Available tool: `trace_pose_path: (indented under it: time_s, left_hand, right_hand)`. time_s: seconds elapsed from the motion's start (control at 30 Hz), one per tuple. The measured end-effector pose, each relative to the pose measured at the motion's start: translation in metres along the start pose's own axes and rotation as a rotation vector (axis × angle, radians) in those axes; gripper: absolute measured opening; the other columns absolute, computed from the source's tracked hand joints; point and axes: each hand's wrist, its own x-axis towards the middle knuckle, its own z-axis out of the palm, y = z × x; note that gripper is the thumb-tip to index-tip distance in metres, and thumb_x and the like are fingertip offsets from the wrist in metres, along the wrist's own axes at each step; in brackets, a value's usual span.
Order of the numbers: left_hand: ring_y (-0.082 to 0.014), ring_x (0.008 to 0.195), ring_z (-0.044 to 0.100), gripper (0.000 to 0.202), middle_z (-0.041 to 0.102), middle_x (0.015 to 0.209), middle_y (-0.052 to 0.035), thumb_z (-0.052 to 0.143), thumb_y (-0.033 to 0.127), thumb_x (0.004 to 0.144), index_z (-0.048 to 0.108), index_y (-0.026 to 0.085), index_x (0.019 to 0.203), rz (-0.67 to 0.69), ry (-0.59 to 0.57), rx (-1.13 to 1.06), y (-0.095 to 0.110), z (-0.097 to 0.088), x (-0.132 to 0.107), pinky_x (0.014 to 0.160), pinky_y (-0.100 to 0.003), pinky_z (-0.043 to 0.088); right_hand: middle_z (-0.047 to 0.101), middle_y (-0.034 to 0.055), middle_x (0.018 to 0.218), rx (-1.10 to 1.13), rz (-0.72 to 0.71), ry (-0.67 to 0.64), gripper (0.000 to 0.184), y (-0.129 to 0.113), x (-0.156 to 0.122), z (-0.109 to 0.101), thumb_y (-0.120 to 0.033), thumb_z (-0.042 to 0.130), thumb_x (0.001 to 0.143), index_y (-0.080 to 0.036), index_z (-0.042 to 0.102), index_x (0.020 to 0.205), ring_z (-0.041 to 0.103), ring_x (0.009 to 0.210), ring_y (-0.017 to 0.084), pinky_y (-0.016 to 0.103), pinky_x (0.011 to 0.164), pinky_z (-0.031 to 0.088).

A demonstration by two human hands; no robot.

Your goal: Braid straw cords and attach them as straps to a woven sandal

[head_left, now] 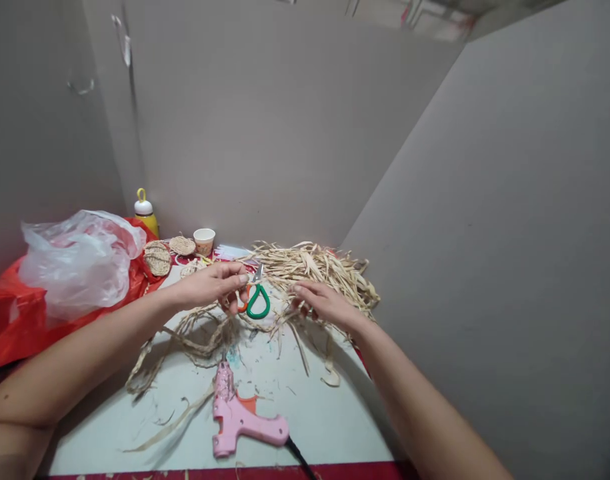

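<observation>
My left hand is closed in a pinch above the table, thumb against forefinger; what it holds is too small to make out. Right beside its fingers are scissors with one green and one orange handle loop, blades pointing away. My right hand has its fingers curled at the near edge of a heap of dry straw strips, seemingly round some strands. Below and between both hands runs a braided straw cord, looped to the left, with loose ends under my right hand.
A pink glue gun lies in front, its black cable leading off the near edge. Around the back left are woven straw discs, a paper cup, a yellow bottle and plastic bags. Grey partitions enclose the table.
</observation>
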Motion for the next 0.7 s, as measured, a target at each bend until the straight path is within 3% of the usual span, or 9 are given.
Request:
trace_pose_path:
  time_s: [0.07, 0.13, 0.17, 0.2, 0.27, 0.37, 0.43, 0.5, 0.7]
  left_hand:
    - [-0.0078, 0.047, 0.054, 0.032, 0.060, 0.066, 0.0027, 0.052, 0.049, 0.090, 0.050, 0.019, 0.082, 0.033, 0.043, 0.061, 0.004, 0.000, 0.004, 0.047, -0.020, 0.041]
    - [-0.0068, 0.040, 0.046, 0.033, 0.054, 0.055, 0.0054, 0.052, 0.050, 0.089, 0.051, 0.018, 0.079, 0.075, 0.074, 0.135, 0.009, 0.000, 0.009, 0.041, -0.018, 0.035]
    - [-0.0066, 0.038, 0.043, 0.034, 0.052, 0.052, 0.0058, 0.053, 0.051, 0.088, 0.051, 0.018, 0.078, 0.098, 0.084, 0.174, 0.011, 0.002, 0.012, 0.040, -0.018, 0.032]
    - [-0.0066, 0.038, 0.042, 0.035, 0.051, 0.052, 0.0055, 0.054, 0.050, 0.087, 0.052, 0.017, 0.076, 0.122, 0.092, 0.210, 0.013, 0.003, 0.015, 0.040, -0.018, 0.030]
    - [-0.0070, 0.042, 0.042, 0.037, 0.051, 0.053, 0.0042, 0.055, 0.050, 0.086, 0.054, 0.016, 0.071, 0.164, 0.110, 0.257, 0.017, 0.005, 0.017, 0.042, -0.019, 0.030]
    - [-0.0070, 0.044, 0.037, 0.040, 0.047, 0.051, 0.0049, 0.056, 0.051, 0.085, 0.054, 0.016, 0.066, 0.187, 0.117, 0.269, 0.021, 0.002, 0.011, 0.045, -0.020, 0.027]
    - [-0.0064, 0.043, 0.030, 0.042, 0.039, 0.048, 0.0067, 0.058, 0.052, 0.083, 0.057, 0.015, 0.064, 0.185, 0.102, 0.277, 0.022, -0.008, 0.001, 0.044, -0.021, 0.021]
    - [-0.0064, 0.043, 0.025, 0.041, 0.034, 0.048, 0.0075, 0.062, 0.053, 0.080, 0.063, 0.014, 0.067, 0.154, 0.071, 0.264, 0.023, -0.020, -0.011, 0.044, -0.022, 0.017]
    - [-0.0076, 0.043, 0.028, 0.041, 0.035, 0.048, 0.0058, 0.068, 0.054, 0.076, 0.073, 0.014, 0.082, -0.022, -0.123, 0.118, 0.027, -0.050, -0.035, 0.043, -0.022, 0.017]
  right_hand:
    - [0.069, 0.0120, 0.105, -0.085, -0.055, 0.119, 0.045, -0.016, 0.003, 0.004, -0.050, 0.064, 0.078, -0.020, 0.061, 0.111, 0.065, 0.086, 0.023, 0.032, 0.067, 0.049]
    - [0.055, 0.0125, 0.134, -0.135, -0.125, 0.182, 0.061, -0.038, 0.002, 0.016, -0.051, 0.064, 0.079, -0.023, 0.049, 0.132, 0.053, 0.118, 0.026, 0.036, 0.087, 0.047]
    - [0.053, 0.0115, 0.137, -0.156, -0.159, 0.167, 0.066, -0.049, 0.001, 0.024, -0.050, 0.066, 0.078, -0.025, 0.046, 0.135, 0.050, 0.123, 0.026, 0.037, 0.091, 0.046]
    - [0.058, 0.0117, 0.130, -0.180, -0.184, 0.086, 0.067, -0.060, 0.000, 0.034, -0.050, 0.067, 0.078, -0.024, 0.046, 0.135, 0.056, 0.116, 0.025, 0.037, 0.090, 0.048]
    - [0.069, 0.0066, 0.093, -0.149, -0.079, -0.196, 0.052, -0.077, 0.000, 0.052, -0.049, 0.065, 0.080, -0.022, 0.054, 0.123, 0.066, 0.078, 0.020, 0.033, 0.072, 0.053]
    - [0.048, -0.0057, 0.051, -0.150, -0.030, -0.212, 0.034, -0.087, 0.001, 0.065, -0.050, 0.052, 0.088, -0.017, 0.062, 0.089, 0.047, 0.042, 0.010, 0.024, 0.045, 0.044]
    - [0.038, -0.0086, 0.045, -0.175, -0.024, -0.173, 0.035, -0.088, 0.002, 0.061, -0.048, 0.050, 0.089, -0.017, 0.060, 0.076, 0.038, 0.037, 0.008, 0.021, 0.039, 0.037]
    - [0.039, -0.0084, 0.044, -0.210, -0.015, -0.160, 0.033, -0.090, 0.000, 0.051, -0.046, 0.054, 0.087, -0.017, 0.058, 0.072, 0.038, 0.037, 0.007, 0.020, 0.039, 0.036]
    - [0.042, -0.0078, 0.045, -0.263, -0.022, -0.157, 0.037, -0.108, -0.013, 0.026, -0.052, 0.061, 0.082, -0.017, 0.058, 0.071, 0.039, 0.039, 0.007, 0.021, 0.042, 0.034]
